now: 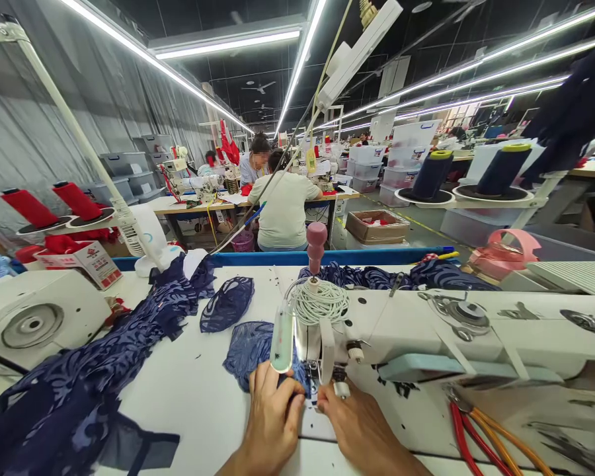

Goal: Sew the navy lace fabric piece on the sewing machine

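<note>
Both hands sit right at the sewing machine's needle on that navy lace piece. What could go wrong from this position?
1. The left hand and right hand press the navy lace piece close beside the needle area; fingertips could get caught.
2. The long lace fabric draped off the table's left could drag or snag.

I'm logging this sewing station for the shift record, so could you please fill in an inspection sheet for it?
Surface: white table, partly covered by cloth.
Job's things: navy lace piece at the needle of the sewing machine.
Clutter: lace pile at left, lace cup, red cones, navy cones, scissors.
Grippers: left hand presses the lace piece; right hand lies beside the presser foot.
Cables: white cord coil on the machine.
Surroundings: two people at the next table, stacked bins.
</note>
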A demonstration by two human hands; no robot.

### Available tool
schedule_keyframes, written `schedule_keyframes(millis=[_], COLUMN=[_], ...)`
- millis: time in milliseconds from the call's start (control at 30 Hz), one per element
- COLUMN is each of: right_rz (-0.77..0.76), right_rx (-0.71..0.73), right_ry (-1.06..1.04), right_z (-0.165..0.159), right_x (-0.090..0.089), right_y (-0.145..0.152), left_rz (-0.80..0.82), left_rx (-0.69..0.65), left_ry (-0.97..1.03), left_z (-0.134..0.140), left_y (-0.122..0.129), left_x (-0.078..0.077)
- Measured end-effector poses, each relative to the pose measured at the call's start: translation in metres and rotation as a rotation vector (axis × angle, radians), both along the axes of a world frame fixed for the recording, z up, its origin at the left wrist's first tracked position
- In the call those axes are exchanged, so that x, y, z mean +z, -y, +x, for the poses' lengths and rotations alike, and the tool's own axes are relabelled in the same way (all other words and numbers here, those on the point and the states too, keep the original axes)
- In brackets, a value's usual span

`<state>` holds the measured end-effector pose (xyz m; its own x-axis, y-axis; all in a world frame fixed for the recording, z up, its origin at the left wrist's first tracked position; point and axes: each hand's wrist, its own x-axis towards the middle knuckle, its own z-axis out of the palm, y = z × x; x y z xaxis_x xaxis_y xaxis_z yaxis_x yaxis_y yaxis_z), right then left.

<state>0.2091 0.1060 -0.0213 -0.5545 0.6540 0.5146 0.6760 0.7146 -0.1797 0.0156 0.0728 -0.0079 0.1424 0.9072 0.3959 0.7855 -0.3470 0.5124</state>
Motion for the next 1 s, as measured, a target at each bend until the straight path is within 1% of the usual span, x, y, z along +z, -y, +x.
schedule_keyframes(millis=[67,167,233,333,433,533,600,633,733,833,1000], right_rz=[0.030,0.076,0.092,0.102,0.098,0.122,0.110,0.088,0.042,0.069,0.131], right_rx=[-0.007,-0.021,-0.006,0.026,0.020,0.010,0.032,0.047,0.083,0.093,0.093], right_ry=[-0.005,-0.027,-0.041,-0.055,-0.081,-0.087,-0.031,0.001,0.057,0.062,0.109], right_z=[-0.001,-0.004,-0.006,-0.008,-0.006,-0.002,0.001,0.002,0.004,0.006,0.007], right_x=[-0.003,-0.006,-0.006,-0.005,-0.003,-0.001,0.003,0.005,0.009,0.007,0.003], right_y=[0.002,0.008,0.012,0.014,0.012,0.008,0.008,0.008,0.011,0.012,0.011], left_rz=[-0.020,-0.109,-0.174,-0.217,-0.209,-0.099,-0.024,-0.011,-0.064,-0.132,-0.164], left_rx=[-0.011,-0.039,-0.059,-0.070,-0.039,0.024,0.043,0.040,0.010,-0.024,-0.019], left_ry=[0.011,0.046,0.080,0.103,0.097,0.044,0.001,-0.012,-0.016,-0.004,0.093], left_z=[0.001,0.002,0.003,0.003,0.001,-0.004,-0.005,-0.006,-0.004,-0.002,-0.002], left_y=[0.000,-0.001,-0.003,-0.005,-0.006,-0.007,-0.008,-0.009,-0.013,-0.019,-0.027], left_x=[0.000,0.002,0.003,0.002,0.001,0.004,0.007,0.009,0.016,0.017,0.008])
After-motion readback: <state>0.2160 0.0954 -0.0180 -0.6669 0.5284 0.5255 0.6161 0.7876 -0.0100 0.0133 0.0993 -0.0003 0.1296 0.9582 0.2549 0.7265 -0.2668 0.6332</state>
